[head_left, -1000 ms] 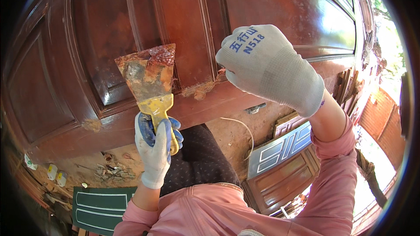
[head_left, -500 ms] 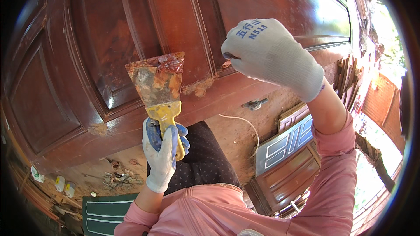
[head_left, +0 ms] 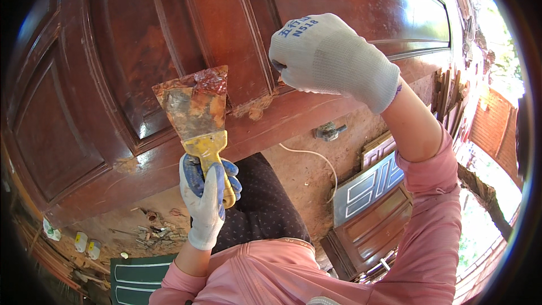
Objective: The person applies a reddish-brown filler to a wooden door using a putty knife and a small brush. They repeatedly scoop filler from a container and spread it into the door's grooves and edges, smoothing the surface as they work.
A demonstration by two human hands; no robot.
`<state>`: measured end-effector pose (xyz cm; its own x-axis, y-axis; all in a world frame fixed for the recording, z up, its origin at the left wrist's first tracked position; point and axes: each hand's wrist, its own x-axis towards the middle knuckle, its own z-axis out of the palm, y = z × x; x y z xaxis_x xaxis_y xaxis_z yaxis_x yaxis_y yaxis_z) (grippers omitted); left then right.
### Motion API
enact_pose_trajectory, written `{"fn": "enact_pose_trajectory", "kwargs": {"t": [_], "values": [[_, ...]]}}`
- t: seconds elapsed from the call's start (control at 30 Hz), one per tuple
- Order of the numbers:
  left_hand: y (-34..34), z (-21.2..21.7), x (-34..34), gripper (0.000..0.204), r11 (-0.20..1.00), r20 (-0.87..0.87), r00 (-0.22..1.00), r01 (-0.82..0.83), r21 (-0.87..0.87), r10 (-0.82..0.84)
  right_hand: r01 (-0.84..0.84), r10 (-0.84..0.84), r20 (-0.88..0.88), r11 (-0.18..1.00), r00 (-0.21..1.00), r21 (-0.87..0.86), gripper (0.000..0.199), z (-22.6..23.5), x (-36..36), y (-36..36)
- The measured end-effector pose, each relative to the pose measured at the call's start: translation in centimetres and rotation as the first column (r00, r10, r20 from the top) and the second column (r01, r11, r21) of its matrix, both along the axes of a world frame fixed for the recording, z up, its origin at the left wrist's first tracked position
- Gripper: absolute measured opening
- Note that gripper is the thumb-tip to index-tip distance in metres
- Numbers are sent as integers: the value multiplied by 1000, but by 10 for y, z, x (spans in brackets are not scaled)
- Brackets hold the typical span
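My left hand [head_left: 204, 214], in a white glove with blue palm coating, grips the yellow handle of a putty knife [head_left: 196, 113]. Its wide blade points away from me, with reddish-brown paste smeared along the far edge and dry stains below. Further right, my gloved right hand [head_left: 319, 51] is closed in a fist just over a glossy red-brown panelled wooden door [head_left: 127, 51]. Whatever that fist holds, if anything, is hidden beneath it. Tan filler patches [head_left: 257, 107] show along the door's near frame, between my two hands.
On the dirt ground lie a white cable [head_left: 316, 154], a small power tool [head_left: 329, 131] and scattered tools [head_left: 161, 232]. A blue-and-white panel [head_left: 367, 186] and a brown door [head_left: 375, 220] lean at right. At lower left are a green panel [head_left: 138, 277] and small containers [head_left: 81, 242].
My right fist has shifted left and slightly away from me over the door. The putty knife in my left hand has drifted a little left.
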<state>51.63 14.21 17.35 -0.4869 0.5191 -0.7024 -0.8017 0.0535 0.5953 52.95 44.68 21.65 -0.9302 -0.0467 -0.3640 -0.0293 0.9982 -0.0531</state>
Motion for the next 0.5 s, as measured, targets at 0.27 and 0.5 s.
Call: {"fn": "enact_pose_trajectory", "kwargs": {"t": [0.27,0.5], "values": [[-1,2,-3,25,1000,-4,1000,-13,-3,13,17,-12,123,999,992,-39,12,1,-11,-2],[1,3,-3,26,1000,-17,1000,-11,22,11,-104,105,30,994,994,-20,9,11,8,-6]]}}
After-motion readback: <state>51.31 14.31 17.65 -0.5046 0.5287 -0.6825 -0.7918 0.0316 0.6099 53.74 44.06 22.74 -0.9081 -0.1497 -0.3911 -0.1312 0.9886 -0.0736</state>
